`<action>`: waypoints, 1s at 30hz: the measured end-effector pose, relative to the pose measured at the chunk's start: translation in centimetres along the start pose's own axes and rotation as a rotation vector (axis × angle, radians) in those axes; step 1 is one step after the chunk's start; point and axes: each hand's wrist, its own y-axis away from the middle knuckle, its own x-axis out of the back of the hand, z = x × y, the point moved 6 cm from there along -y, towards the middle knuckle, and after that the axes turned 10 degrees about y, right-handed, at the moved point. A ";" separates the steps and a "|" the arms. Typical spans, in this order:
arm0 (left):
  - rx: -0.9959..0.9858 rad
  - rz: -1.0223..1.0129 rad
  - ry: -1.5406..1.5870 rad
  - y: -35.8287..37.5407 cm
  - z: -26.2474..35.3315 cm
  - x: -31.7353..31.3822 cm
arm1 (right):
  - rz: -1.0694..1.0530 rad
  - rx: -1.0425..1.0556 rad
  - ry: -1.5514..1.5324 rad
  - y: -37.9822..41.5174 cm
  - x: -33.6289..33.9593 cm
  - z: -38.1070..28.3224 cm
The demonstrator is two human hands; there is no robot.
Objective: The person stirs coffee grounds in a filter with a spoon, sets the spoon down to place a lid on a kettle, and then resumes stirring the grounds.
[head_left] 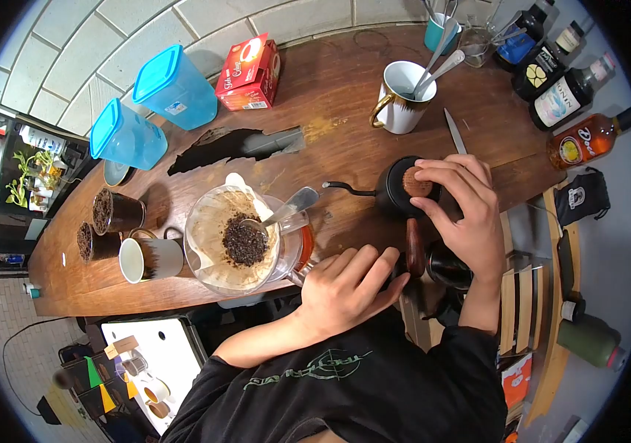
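My right hand has its fingertips and thumb closed around the round wooden knob on the lid of a black gooseneck kettle. The kettle's spout points left and its wooden handle points toward me. Beside the handle, my left hand is loosely bent, thumb apart from the fingers, with nothing visible in it. To its left, a clear dripper with a paper filter sits on a glass server. Dark, coarse grounds and a metal spoon are in the filter.
Left of the dripper stand a cup and two dark-filled glasses. Blue containers and a red box line the back. A white mug with spoons, a knife and several bottles are right. The tabletop has a jagged hole.
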 end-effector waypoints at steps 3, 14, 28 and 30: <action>-0.001 0.001 -0.002 0.1 0.0 0.2 | -0.017 -0.011 -0.027 0.0 -0.1 0.0; -0.569 0.215 0.132 4.9 3.5 6.5 | 0.207 -0.070 -0.234 -0.6 3.7 -2.1; 0.119 0.771 0.264 10.8 -10.4 11.6 | -0.237 -0.079 -0.783 -5.1 -2.0 -8.6; 0.147 0.657 0.344 10.1 -11.2 10.9 | -0.219 -0.036 -0.752 -5.6 -2.0 -10.0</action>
